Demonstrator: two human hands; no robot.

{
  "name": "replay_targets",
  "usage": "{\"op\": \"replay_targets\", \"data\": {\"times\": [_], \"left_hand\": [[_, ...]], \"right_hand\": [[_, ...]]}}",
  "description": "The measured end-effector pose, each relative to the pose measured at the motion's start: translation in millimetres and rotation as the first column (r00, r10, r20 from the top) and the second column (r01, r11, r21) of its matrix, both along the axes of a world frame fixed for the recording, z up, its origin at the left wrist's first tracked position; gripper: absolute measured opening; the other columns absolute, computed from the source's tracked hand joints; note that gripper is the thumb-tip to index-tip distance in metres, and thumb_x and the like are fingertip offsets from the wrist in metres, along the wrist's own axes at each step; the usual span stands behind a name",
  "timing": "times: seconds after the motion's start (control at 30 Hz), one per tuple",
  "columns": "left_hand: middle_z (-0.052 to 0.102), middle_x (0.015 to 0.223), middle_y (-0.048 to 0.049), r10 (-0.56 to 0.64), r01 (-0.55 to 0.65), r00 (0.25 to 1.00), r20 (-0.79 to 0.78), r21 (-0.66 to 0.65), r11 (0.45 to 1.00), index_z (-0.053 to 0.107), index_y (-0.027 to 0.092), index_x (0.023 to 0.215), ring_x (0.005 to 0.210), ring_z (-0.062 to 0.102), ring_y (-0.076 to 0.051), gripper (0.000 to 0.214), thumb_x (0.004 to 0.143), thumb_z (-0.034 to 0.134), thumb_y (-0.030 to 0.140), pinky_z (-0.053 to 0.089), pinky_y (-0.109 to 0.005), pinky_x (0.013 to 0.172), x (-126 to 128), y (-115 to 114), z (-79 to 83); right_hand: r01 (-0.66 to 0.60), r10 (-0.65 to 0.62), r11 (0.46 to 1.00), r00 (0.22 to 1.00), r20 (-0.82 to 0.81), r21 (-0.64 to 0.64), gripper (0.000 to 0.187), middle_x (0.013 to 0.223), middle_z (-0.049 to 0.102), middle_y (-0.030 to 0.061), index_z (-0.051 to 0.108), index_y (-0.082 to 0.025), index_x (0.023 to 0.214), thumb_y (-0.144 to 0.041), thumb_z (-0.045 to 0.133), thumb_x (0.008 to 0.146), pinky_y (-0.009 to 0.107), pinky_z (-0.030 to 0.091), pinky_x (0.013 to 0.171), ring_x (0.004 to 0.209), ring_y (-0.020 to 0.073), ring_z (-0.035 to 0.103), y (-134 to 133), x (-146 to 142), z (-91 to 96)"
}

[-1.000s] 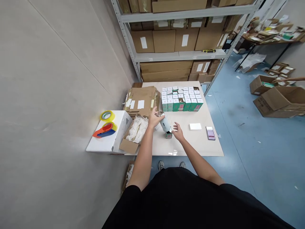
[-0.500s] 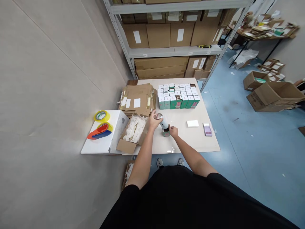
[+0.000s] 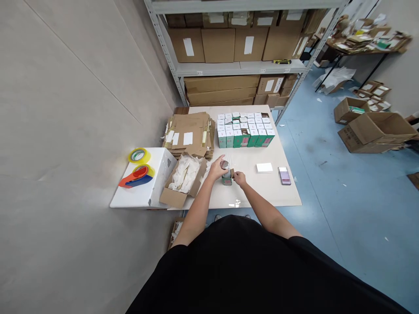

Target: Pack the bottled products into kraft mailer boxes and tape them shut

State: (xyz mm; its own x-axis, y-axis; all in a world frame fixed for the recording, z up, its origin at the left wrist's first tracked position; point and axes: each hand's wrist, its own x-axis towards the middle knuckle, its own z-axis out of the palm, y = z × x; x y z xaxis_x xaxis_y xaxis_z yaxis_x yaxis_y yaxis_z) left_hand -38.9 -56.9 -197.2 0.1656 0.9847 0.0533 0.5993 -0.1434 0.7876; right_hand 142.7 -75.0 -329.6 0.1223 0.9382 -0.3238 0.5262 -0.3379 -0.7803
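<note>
A pale bottle with a shiny round top [image 3: 224,165] stands partly inside a small green box [image 3: 227,181] near the front middle of the table. My left hand [image 3: 216,170] curls its thumb and fingers around the bottle's upper part. Beside the box on its right, my right hand [image 3: 240,178] pinches the raised brown box flap [image 3: 232,172]. The bottle's lower part is hidden by the box.
Rows of green and white boxes [image 3: 245,131] stand farther back. Flattened cardboard [image 3: 186,131] and an open carton of white paper [image 3: 185,174] lie left, near yellow tape rolls [image 3: 139,155]. A white box [image 3: 264,168] and phone-like purple item [image 3: 284,176] lie right.
The bottle has gone down into the green box and now stands more upright, my left hand moving with it. My right hand has stayed by the box flap. The view has tipped slightly.
</note>
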Motion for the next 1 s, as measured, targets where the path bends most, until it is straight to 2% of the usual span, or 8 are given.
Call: {"op": "replay_targets", "data": {"times": [0.1,0.27,0.4,0.57,0.63,0.73,0.87,1.0], "left_hand": [[0.072,0.122,-0.0057,-0.054,0.049,0.991,-0.123,-0.042,0.998,0.052,0.023,0.153,0.111,0.066,-0.026,0.089,0.067,0.077,0.017,0.051,-0.033,0.097,4,-3,-13.8],[0.072,0.119,-0.0109,-0.038,0.001,0.940,-0.339,-0.110,0.994,0.056,0.023,0.150,0.117,0.061,-0.033,0.081,0.072,0.077,0.020,0.051,-0.039,0.096,16,-9,-52.4],[0.063,0.140,-0.0140,-0.012,-0.029,0.930,-0.366,-0.107,0.994,0.057,0.021,0.149,0.128,0.055,-0.034,0.077,0.075,0.078,0.019,0.047,-0.042,0.106,24,-14,-77.8],[0.058,0.148,-0.0132,0.028,-0.050,0.970,-0.240,-0.087,0.995,0.061,0.022,0.143,0.134,0.053,-0.033,0.069,0.077,0.081,0.031,0.044,-0.042,0.113,22,-11,-96.3],[0.060,0.145,-0.0136,0.139,-0.153,0.981,-0.135,-0.102,0.983,0.061,0.021,0.142,0.129,0.058,-0.030,0.060,0.084,0.073,0.031,0.044,-0.040,0.112,15,-7,-103.5],[0.066,0.137,-0.0145,0.313,-0.296,0.950,0.005,-0.311,0.903,0.061,0.020,0.138,0.121,0.064,-0.027,0.049,0.090,0.062,0.032,0.046,-0.039,0.109,0,1,-114.0],[0.076,0.111,-0.0122,0.291,-0.210,0.954,0.077,-0.522,0.827,0.071,0.018,0.109,0.110,0.069,-0.027,0.031,0.087,0.066,0.039,0.049,-0.039,0.102,-14,9,-122.5],[0.075,0.084,-0.0047,0.242,-0.097,0.958,0.155,-0.620,0.779,0.071,0.018,0.091,0.087,0.070,-0.022,0.020,0.079,0.070,0.034,0.055,-0.035,0.087,-16,15,-122.9]], "right_hand": [[-0.046,0.045,0.998,0.998,0.036,0.032,0.037,0.075,0.076,0.0046,0.074,-0.020,0.079,-0.044,0.053,0.099,0.025,0.052,0.074,0.075,0.0173,0.071,1,-3,0.4],[-0.072,0.069,0.997,0.994,0.081,0.040,0.035,0.083,0.077,0.0056,0.073,-0.020,0.078,-0.037,0.053,0.100,0.024,0.048,0.075,0.080,0.0175,0.069,-3,-1,1.5],[-0.106,0.097,0.993,0.982,0.162,0.048,0.030,0.090,0.078,0.0062,0.072,-0.020,0.081,-0.027,0.050,0.100,0.023,0.044,0.074,0.084,0.0175,0.068,-9,0,3.1],[-0.090,0.085,0.996,0.982,0.170,0.021,0.032,0.094,0.078,0.0070,0.071,-0.020,0.083,-0.030,0.049,0.103,0.023,0.044,0.076,0.086,0.0175,0.068,-10,-1,6.2],[-0.062,0.061,0.998,0.986,0.154,0.004,0.032,0.096,0.078,0.0074,0.073,-0.020,0.089,-0.030,0.047,0.104,0.024,0.046,0.078,0.089,0.0184,0.069,-10,-3,7.4],[-0.041,0.038,0.999,0.993,0.112,0.026,0.026,0.114,0.077,0.0080,0.070,-0.022,0.118,-0.030,0.050,0.102,0.028,0.050,0.085,0.095,0.0198,0.071,-13,-8,8.7],[-0.242,0.236,0.969,0.968,0.087,0.059,0.046,0.136,0.069,0.0076,0.064,-0.027,0.134,-0.025,0.070,0.088,0.036,0.052,0.099,0.113,0.0255,0.069,-20,-16,10.2],[-0.365,0.362,0.931,0.922,0.137,0.001,0.059,0.135,0.070,0.0073,0.059,-0.029,0.142,-0.017,0.068,0.085,0.038,0.053,0.099,0.117,0.0291,0.069,-28,-17,13.7]]}}
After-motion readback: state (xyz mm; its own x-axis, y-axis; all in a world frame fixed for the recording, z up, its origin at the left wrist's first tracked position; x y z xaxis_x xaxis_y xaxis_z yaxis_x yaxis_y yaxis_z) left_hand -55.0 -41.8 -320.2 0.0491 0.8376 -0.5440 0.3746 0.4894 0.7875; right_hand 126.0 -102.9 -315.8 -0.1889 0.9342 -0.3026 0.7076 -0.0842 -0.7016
